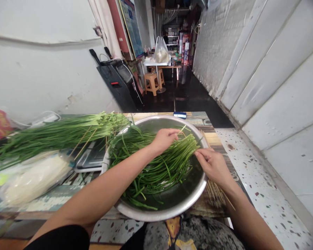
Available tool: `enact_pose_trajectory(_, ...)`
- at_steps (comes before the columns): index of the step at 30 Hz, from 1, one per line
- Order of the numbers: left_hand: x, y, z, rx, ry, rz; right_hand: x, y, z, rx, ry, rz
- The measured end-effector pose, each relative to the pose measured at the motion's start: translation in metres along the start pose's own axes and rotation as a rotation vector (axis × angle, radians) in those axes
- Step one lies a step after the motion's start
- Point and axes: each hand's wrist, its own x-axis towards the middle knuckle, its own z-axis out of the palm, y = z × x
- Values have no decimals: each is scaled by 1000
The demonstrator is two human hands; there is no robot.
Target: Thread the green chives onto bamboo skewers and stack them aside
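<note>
A wide metal basin holds a heap of long green garlic chives, their pale cut ends bunched at the upper right. Over the basin, my left hand is closed, pinching a single pale chive stalk at its fingertips. A thin brown stick tip shows just by that stalk. My right hand is closed at the basin's right rim, thumb and finger pinched against the bunched cut ends. What exactly sits in that pinch is too small to make out.
Bamboo skewers lie right of the basin. To the left are chives on skewers, a metal tray and a plastic bag of pale sticks. A small blue box lies behind the basin. Stools stand farther back.
</note>
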Motion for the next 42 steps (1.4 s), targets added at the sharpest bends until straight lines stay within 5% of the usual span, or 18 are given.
enact_pose_trajectory(5, 0, -4, 1, 157, 15, 130, 1, 0, 1, 1, 4, -5)
enact_pose_trajectory(12, 3, 6, -14, 280, -209, 346, 0, 1, 2, 10, 23, -9)
enact_pose_trajectory(18, 26, -22, -33, 522, -6, 184, -2, 0, 0, -9, 8, -30)
enact_pose_trajectory(27, 33, -51, -14, 978, -104, 158, -1, 3, 1, -30, 9, -45)
enact_pose_trajectory(37, 29, -39, -8, 1107, -205, 301, -2, 2, 2, -39, 29, -48)
enact_pose_trajectory(42, 30, -35, -10, 850, -79, 251, -1, 1, 1, -22, 33, -36)
